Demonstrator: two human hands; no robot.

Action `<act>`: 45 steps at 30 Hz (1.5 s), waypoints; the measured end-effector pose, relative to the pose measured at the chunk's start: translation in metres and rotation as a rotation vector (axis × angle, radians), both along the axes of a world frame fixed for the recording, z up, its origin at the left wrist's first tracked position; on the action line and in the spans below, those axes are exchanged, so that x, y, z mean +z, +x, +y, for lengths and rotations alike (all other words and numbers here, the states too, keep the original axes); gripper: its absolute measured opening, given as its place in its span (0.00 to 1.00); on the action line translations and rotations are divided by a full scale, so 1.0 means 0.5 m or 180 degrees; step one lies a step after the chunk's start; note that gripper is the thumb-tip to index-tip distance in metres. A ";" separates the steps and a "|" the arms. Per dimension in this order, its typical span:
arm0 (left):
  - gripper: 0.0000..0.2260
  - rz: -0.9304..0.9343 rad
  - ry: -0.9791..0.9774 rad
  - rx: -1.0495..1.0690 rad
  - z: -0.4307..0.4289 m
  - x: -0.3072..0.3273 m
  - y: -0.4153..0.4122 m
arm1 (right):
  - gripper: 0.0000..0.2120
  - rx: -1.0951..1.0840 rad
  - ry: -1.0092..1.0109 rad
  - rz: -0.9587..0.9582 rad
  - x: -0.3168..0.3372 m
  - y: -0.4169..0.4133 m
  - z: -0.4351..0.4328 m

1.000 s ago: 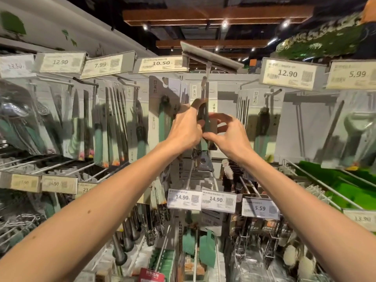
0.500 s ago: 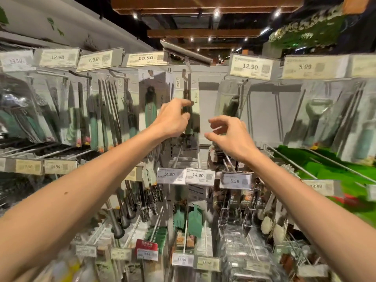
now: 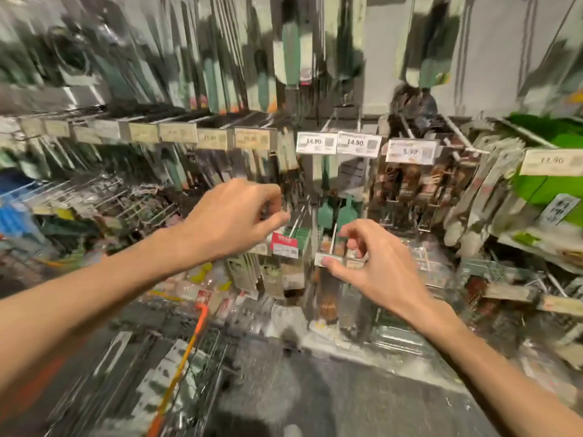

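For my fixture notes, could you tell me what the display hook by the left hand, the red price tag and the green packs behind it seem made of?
Display hook: probably metal wire, pale glossy finish; thin, straight, catching light. Red price tag: seemingly printed card or plastic; flat, sharp-edged, blur hides its surface. Green packs: likely printed cardboard; flat stacked edges, even matt green.

You have a 14.90 price tag [image 3: 315, 142] just beside a second 14.90 tag [image 3: 359, 144], and a 13.90 tag [image 3: 550, 161] well to the right. Packaged utensils [image 3: 290, 52] hang on the top row. A wire cart [image 3: 214, 348] with an orange bar stands lower left. Detail blurred.
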State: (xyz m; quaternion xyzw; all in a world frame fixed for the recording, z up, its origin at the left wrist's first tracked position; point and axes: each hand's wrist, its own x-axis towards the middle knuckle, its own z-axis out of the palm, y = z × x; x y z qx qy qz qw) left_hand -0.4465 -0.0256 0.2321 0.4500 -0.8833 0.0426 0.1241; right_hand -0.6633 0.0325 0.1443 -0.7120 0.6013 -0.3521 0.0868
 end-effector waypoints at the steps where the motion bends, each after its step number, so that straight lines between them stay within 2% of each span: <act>1: 0.12 -0.0101 0.0160 0.0077 0.023 -0.034 0.034 | 0.19 0.0122 0.0131 -0.0031 -0.035 0.028 0.012; 5: 0.19 -0.0123 0.0650 0.0623 0.110 -0.175 0.180 | 0.17 0.0432 0.0761 -0.0262 -0.162 0.162 0.051; 7: 0.18 -0.0090 0.0870 0.0877 0.144 -0.242 0.251 | 0.17 0.0622 0.0807 -0.0381 -0.230 0.236 0.061; 10: 0.12 0.0125 0.1417 0.1323 0.174 -0.338 0.361 | 0.16 0.0862 0.1386 -0.0535 -0.296 0.355 0.066; 14: 0.14 0.0399 0.2024 0.1947 0.170 -0.475 0.522 | 0.13 0.1046 0.1876 -0.0318 -0.368 0.509 0.053; 16: 0.11 0.0514 0.2273 0.2093 0.156 -0.539 0.604 | 0.14 0.1118 0.2093 -0.0236 -0.403 0.584 0.041; 18: 0.06 0.0567 0.2604 0.2118 0.140 -0.593 0.684 | 0.14 0.1132 0.2234 -0.0110 -0.438 0.660 0.027; 20: 0.06 0.0650 0.2903 0.2043 0.122 -0.646 0.760 | 0.07 0.1050 0.2382 0.0053 -0.471 0.732 0.010; 24: 0.08 0.0541 0.3249 0.1868 0.075 -0.749 0.891 | 0.12 0.1015 0.2740 0.0253 -0.548 0.861 -0.026; 27: 0.06 0.0434 0.3554 0.1857 0.033 -0.818 0.975 | 0.09 0.0933 0.2978 0.0503 -0.611 0.936 -0.051; 32: 0.10 -0.0356 0.4075 0.1726 -0.034 -0.942 1.088 | 0.11 0.0981 0.3642 0.0733 -0.736 1.038 -0.105; 36: 0.17 -0.0751 0.4194 0.1499 -0.079 -1.040 1.147 | 0.17 0.1108 0.3903 0.1016 -0.854 1.103 -0.158; 40: 0.25 -0.0835 0.4334 0.1517 -0.112 -1.140 1.189 | 0.25 0.1168 0.4307 0.1166 -0.961 1.152 -0.203; 45: 0.41 -0.1000 0.4666 0.1401 -0.109 -1.247 1.212 | 0.32 0.1379 0.4357 0.1462 -1.061 1.185 -0.206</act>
